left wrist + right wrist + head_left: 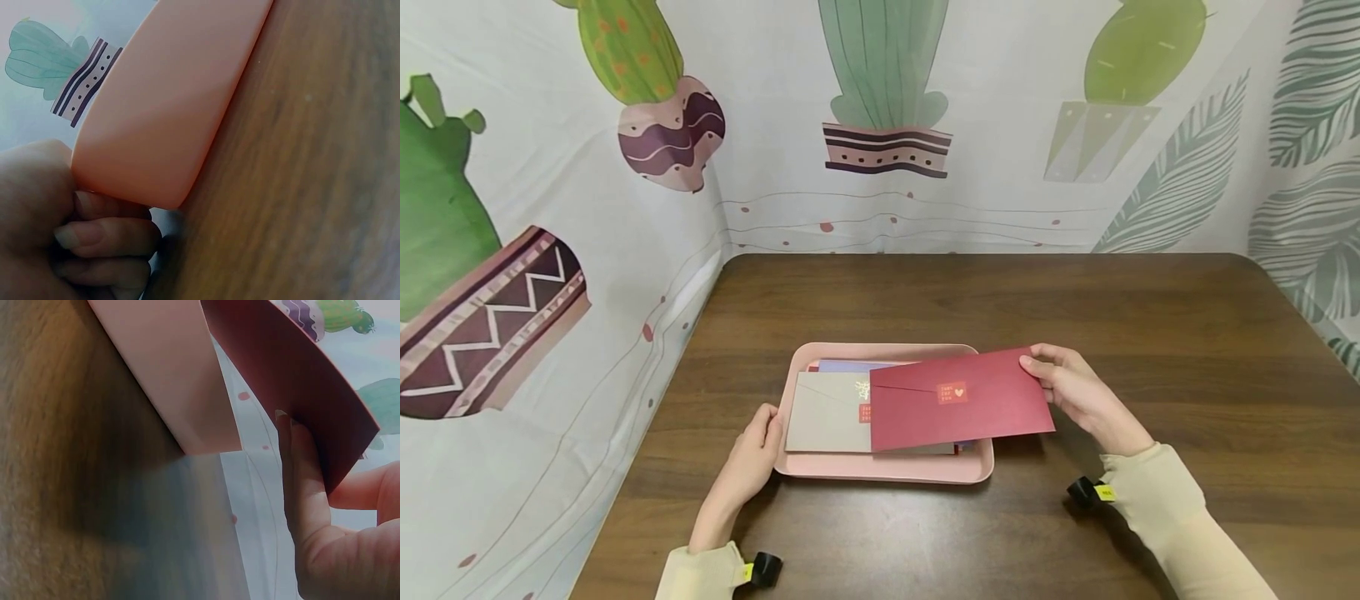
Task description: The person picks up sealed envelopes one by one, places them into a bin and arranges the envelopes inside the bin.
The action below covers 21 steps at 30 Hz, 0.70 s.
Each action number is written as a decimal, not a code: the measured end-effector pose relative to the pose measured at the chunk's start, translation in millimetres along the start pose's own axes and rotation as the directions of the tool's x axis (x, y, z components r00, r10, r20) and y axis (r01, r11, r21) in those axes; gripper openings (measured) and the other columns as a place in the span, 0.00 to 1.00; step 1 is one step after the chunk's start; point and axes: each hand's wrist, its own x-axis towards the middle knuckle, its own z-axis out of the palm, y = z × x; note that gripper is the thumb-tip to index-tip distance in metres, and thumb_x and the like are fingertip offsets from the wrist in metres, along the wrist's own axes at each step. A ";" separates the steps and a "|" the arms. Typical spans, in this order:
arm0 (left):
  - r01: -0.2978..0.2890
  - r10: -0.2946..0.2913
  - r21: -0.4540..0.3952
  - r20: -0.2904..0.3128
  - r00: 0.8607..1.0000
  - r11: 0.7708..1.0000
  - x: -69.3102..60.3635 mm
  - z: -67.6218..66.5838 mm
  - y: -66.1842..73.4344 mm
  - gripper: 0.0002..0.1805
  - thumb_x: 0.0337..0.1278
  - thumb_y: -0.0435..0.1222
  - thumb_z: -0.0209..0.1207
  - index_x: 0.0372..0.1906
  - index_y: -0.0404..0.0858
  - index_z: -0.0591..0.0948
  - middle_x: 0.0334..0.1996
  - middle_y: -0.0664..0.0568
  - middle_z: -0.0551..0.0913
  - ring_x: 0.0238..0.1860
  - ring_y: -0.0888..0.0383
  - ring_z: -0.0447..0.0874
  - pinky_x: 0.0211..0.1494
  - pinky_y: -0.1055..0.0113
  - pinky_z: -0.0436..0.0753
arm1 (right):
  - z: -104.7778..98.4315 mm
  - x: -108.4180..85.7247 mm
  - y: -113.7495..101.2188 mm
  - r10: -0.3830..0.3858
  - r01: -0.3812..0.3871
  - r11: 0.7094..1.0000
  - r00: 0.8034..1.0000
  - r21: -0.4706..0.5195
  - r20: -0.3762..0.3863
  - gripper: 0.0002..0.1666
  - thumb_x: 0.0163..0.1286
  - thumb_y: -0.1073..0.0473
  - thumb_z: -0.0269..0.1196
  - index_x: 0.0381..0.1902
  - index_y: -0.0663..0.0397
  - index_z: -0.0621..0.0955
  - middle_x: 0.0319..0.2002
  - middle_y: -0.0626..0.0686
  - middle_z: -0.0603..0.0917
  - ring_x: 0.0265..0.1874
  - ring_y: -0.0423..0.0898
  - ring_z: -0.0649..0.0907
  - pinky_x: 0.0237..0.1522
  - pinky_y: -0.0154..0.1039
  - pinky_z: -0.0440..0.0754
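Observation:
A dark red envelope with a small heart sticker is pinched at its right end by my right hand. Thumb and fingers lie on opposite faces of it, and it slants over the right part of a pink tray. Inside the tray, a grey-white envelope lies partly hidden under the red one. A lilac envelope peeks out behind it. My left hand grips the tray's left end. In the left wrist view, curled fingers show against the tray's end wall.
The tray stands on a dark brown wooden table. Behind and to the left hangs a white cloth printed with cacti and leaves. A small black device sits at the right cuff, another black device at the left.

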 end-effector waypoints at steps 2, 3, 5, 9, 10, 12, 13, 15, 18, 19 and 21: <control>-0.002 0.002 -0.002 0.000 1.000 1.000 0.1 0.4 -0.5 0.10 0.75 0.36 0.40 0.44 0.35 0.71 0.28 0.47 0.72 0.33 0.53 0.72 0.36 0.63 0.70 | 1.0 0.4 0.1 -0.001 0.001 1.000 1.000 -0.001 0.002 0.08 0.74 0.62 0.53 0.45 0.60 0.67 0.29 0.42 0.81 0.24 0.36 0.80 0.29 0.32 0.79; -0.002 0.002 -0.004 0.001 1.000 1.000 0.2 0.5 -0.7 0.10 0.75 0.36 0.40 0.44 0.35 0.71 0.28 0.47 0.72 0.32 0.54 0.72 0.36 0.64 0.70 | 1.4 0.7 0.2 -0.001 0.001 1.000 1.000 0.000 0.003 0.08 0.74 0.62 0.53 0.45 0.60 0.67 0.29 0.42 0.81 0.24 0.36 0.80 0.29 0.33 0.79; -0.004 0.004 -0.005 0.002 1.000 1.000 0.6 0.7 -1.0 0.10 0.75 0.36 0.40 0.44 0.35 0.71 0.28 0.48 0.72 0.32 0.54 0.71 0.36 0.64 0.70 | 2.2 1.4 0.4 -0.002 0.002 1.000 1.000 0.000 0.003 0.08 0.74 0.62 0.52 0.45 0.60 0.67 0.28 0.42 0.81 0.24 0.36 0.80 0.29 0.32 0.79; -0.004 0.004 -0.010 0.006 1.000 1.000 0.8 0.1 -0.6 0.10 0.75 0.36 0.40 0.43 0.35 0.70 0.27 0.48 0.71 0.31 0.55 0.71 0.34 0.64 0.69 | 3.3 1.9 1.2 -0.001 0.001 1.000 1.000 0.006 0.005 0.08 0.74 0.63 0.52 0.45 0.61 0.67 0.28 0.42 0.81 0.25 0.36 0.81 0.29 0.33 0.80; -0.004 0.004 -0.011 0.007 1.000 1.000 0.9 0.0 -0.5 0.10 0.75 0.36 0.40 0.43 0.35 0.70 0.27 0.48 0.71 0.31 0.55 0.71 0.34 0.64 0.69 | 3.4 2.1 1.5 -0.002 0.002 1.000 1.000 0.004 0.005 0.08 0.74 0.63 0.52 0.45 0.61 0.67 0.28 0.42 0.81 0.25 0.36 0.81 0.29 0.33 0.80; -0.004 0.004 -0.016 0.009 1.000 1.000 0.8 -0.1 -0.4 0.10 0.75 0.36 0.40 0.43 0.35 0.70 0.27 0.48 0.70 0.30 0.55 0.70 0.34 0.65 0.69 | 3.9 2.4 2.2 -0.001 0.001 1.000 1.000 0.000 0.003 0.08 0.74 0.63 0.52 0.45 0.62 0.67 0.28 0.43 0.81 0.25 0.36 0.81 0.30 0.33 0.81; -0.004 0.004 -0.017 0.010 1.000 1.000 0.7 -0.2 -0.3 0.10 0.75 0.36 0.40 0.43 0.35 0.70 0.26 0.48 0.70 0.30 0.55 0.70 0.34 0.65 0.69 | 4.2 2.7 2.5 -0.001 0.001 1.000 1.000 -0.003 0.002 0.08 0.74 0.63 0.52 0.46 0.62 0.67 0.29 0.43 0.82 0.26 0.37 0.82 0.30 0.33 0.81; -0.003 0.004 -0.019 0.011 1.000 1.000 0.6 -0.1 -0.4 0.10 0.75 0.36 0.40 0.43 0.35 0.70 0.26 0.49 0.70 0.30 0.55 0.70 0.33 0.65 0.69 | 4.7 3.3 2.7 0.001 -0.001 1.000 1.000 -0.014 -0.002 0.08 0.75 0.62 0.51 0.46 0.62 0.67 0.29 0.43 0.82 0.26 0.36 0.82 0.31 0.33 0.81; -0.002 0.002 -0.020 0.013 1.000 1.000 0.6 0.1 -0.8 0.10 0.75 0.36 0.40 0.43 0.35 0.70 0.26 0.48 0.70 0.29 0.55 0.70 0.33 0.65 0.69 | 5.7 4.4 2.7 0.002 -0.003 1.000 1.000 -0.018 -0.003 0.09 0.75 0.62 0.51 0.46 0.62 0.68 0.29 0.43 0.82 0.26 0.36 0.82 0.31 0.33 0.81; -0.004 0.004 -0.017 0.011 1.000 1.000 0.6 0.2 -0.9 0.10 0.75 0.36 0.40 0.43 0.35 0.70 0.26 0.48 0.70 0.30 0.55 0.70 0.33 0.65 0.69 | 6.1 4.7 2.5 0.000 0.000 1.000 1.000 -0.019 0.000 0.09 0.75 0.62 0.51 0.46 0.62 0.68 0.29 0.43 0.82 0.26 0.36 0.82 0.31 0.33 0.81; -0.007 0.007 -0.013 0.008 1.000 1.000 0.6 0.4 -1.2 0.10 0.75 0.36 0.40 0.43 0.35 0.70 0.27 0.48 0.71 0.31 0.55 0.71 0.34 0.65 0.69 | 6.7 5.0 2.2 -0.002 0.002 1.000 1.000 -0.020 0.008 0.09 0.75 0.62 0.52 0.46 0.63 0.68 0.29 0.43 0.82 0.26 0.36 0.82 0.32 0.33 0.81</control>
